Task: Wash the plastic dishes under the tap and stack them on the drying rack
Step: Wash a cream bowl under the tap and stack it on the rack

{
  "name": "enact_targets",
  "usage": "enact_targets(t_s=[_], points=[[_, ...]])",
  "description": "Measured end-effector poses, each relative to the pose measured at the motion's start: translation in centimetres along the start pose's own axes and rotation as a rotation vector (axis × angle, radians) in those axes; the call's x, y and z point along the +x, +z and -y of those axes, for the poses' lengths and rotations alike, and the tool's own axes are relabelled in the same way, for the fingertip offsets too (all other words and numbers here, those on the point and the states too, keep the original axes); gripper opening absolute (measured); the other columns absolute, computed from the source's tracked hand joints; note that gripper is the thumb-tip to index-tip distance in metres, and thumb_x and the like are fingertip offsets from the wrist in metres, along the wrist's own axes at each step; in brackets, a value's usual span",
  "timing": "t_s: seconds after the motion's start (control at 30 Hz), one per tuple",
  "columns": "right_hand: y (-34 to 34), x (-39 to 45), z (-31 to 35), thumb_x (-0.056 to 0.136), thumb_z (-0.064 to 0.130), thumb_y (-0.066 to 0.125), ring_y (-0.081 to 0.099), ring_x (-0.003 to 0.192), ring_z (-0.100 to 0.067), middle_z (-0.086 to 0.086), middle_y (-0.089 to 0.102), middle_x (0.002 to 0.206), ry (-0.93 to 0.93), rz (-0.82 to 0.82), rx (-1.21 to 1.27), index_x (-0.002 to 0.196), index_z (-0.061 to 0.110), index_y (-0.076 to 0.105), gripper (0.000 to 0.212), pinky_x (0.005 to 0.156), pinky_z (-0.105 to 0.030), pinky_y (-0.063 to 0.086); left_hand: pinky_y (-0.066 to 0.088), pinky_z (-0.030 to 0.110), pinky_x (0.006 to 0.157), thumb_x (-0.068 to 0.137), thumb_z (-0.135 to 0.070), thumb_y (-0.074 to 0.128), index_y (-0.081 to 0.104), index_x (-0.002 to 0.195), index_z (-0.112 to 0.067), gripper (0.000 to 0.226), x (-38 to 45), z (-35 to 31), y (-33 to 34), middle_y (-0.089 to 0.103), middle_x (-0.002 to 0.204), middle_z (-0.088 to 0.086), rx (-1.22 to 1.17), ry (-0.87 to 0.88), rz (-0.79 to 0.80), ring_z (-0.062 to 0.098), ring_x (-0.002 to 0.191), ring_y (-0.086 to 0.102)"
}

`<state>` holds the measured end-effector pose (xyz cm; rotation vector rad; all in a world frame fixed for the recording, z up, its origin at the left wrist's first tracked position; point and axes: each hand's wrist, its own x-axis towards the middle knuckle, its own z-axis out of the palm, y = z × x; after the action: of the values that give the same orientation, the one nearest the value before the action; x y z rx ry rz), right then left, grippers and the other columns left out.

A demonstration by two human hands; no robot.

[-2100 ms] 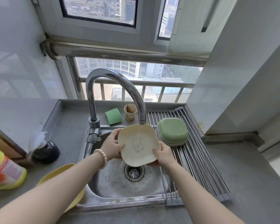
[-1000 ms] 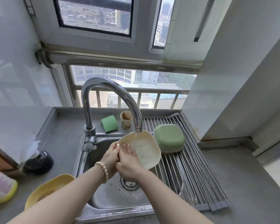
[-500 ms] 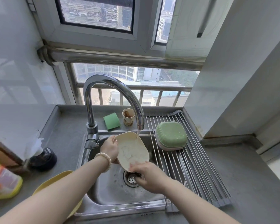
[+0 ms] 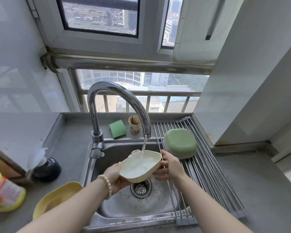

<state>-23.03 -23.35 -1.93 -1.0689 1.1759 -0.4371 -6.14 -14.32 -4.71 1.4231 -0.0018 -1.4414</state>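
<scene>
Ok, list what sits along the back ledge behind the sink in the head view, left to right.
Green sponge → stained paper cup → roll-up drying rack carrying the overturned green dish.

Green sponge (image 4: 117,128) beside paper cup (image 4: 134,124)

Single head-worn wide-angle view, looking forward and steeply down from standing height over the sink (image 4: 118,206), close enough that both forearms enter from the bottom edge, taking in the tap (image 4: 118,93), drying rack (image 4: 207,167), surrounding counter (image 4: 259,190) and window (image 4: 99,15) beyond.
</scene>
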Motion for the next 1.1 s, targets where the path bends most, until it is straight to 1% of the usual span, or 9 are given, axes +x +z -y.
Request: enact_targets(t_s=[0.07,0.13,0.27,0.47,0.57,0.77,0.9,1.0,1.1], points=[[0.4,-0.3,0.4,0.097,0.039,0.045,0.067,0.069,-0.035,-0.017,0.065,0.093,0.063,0.037,-0.069,0.102,0.015,0.059,0.028,0.057,-0.043,0.058,0.056,0.034,0.044,0.101,-0.019,0.043,0.057,0.101,-0.008,0.017,0.1,0.9,0.2,0.067,0.088,0.015,-0.060,0.012,0.025,0.027,0.068,0.066],[1.0,-0.2,0.2,0.093,0.023,0.052,0.066,0.080,-0.036,-0.016,0.062,0.101,-0.013,0.012,-0.225,0.101,0.020,0.057,0.009,0.054,-0.047,0.058,0.057,0.036,0.048,0.102,-0.019,0.039,0.055,0.110,-0.008,0.021,0.5,1.5,0.1,0.065,0.103,0.018,-0.102,0.051,0.040,0.031,0.082,0.064],[1.0,0.4,-0.9,0.083,-0.009,0.037,0.062,0.093,-0.033,-0.011,0.058,0.106,-0.124,-0.027,-0.185,0.107,0.028,0.053,0.046,0.052,-0.043,0.057,0.058,0.038,0.051,0.100,-0.004,0.036,0.060,0.105,-0.011,0.025,0.6,0.5,0.0,0.064,0.099,0.017,-0.093,0.155,0.011,0.032,0.084,0.062],[1.3,1.4,-3.6,0.093,0.005,0.056,0.063,0.092,-0.034,-0.013,0.064,0.101,-0.011,-0.142,0.045,0.109,0.010,0.058,0.017,0.072,-0.053,0.057,0.053,0.034,0.059,0.084,0.016,0.040,0.066,0.108,-0.015,0.047,-0.2,-2.7,0.8,0.067,0.089,0.009,0.285,0.351,-0.039,0.026,0.077,0.061],[2.5,1.6,-3.9,0.096,0.011,0.053,0.063,0.084,-0.031,-0.012,0.065,0.096,0.117,-0.136,0.164,0.104,0.009,0.058,0.010,0.072,-0.050,0.056,0.056,0.038,0.064,0.088,0.006,0.049,0.066,0.105,-0.013,0.031,-0.3,-4.0,1.2,0.067,0.087,0.010,0.426,0.366,-0.062,0.027,0.077,0.064],[2.0,0.6,-2.1,0.091,0.001,0.040,0.061,0.068,-0.028,-0.017,0.064,0.086,0.235,-0.113,0.284,0.103,0.004,0.057,0.021,0.043,-0.034,0.054,0.057,0.037,0.051,0.098,-0.018,0.050,0.059,0.098,-0.001,0.020,0.5,-4.2,0.9,0.063,0.081,0.017,0.359,0.097,-0.078,0.028,0.067,0.063],[0.4,-0.8,-0.2,0.091,0.004,0.042,0.060,0.070,-0.031,-0.018,0.059,0.087,0.032,-0.213,0.118,0.091,0.010,0.058,0.017,0.044,-0.037,0.054,0.046,0.050,0.077,0.101,-0.011,0.035,0.058,0.105,0.002,0.026,1.0,-2.5,2.2,0.065,0.093,0.019,-0.056,-0.125,0.103,0.036,0.093,0.062],[-0.6,-1.9,0.7,0.092,0.009,0.048,0.062,0.078,-0.033,-0.014,0.060,0.092,-0.127,-0.264,-0.052,0.088,0.016,0.058,0.012,0.045,-0.037,0.055,0.043,0.049,0.076,0.102,-0.023,0.031,0.062,0.097,-0.003,0.038,1.7,-1.9,4.1,0.070,0.084,0.018,-0.191,-0.216,0.216,0.033,0.078,0.067],[-1.4,-2.8,1.2,0.089,0.022,0.057,0.064,0.086,-0.028,-0.005,0.062,0.095,-0.248,-0.311,-0.146,0.095,0.023,0.059,0.006,0.055,-0.046,0.058,0.045,0.045,0.081,0.100,-0.032,0.027,0.060,0.098,-0.009,0.040,2.8,-1.7,5.9,0.067,0.094,0.017,-0.211,-0.239,0.191,0.032,0.093,0.059]])
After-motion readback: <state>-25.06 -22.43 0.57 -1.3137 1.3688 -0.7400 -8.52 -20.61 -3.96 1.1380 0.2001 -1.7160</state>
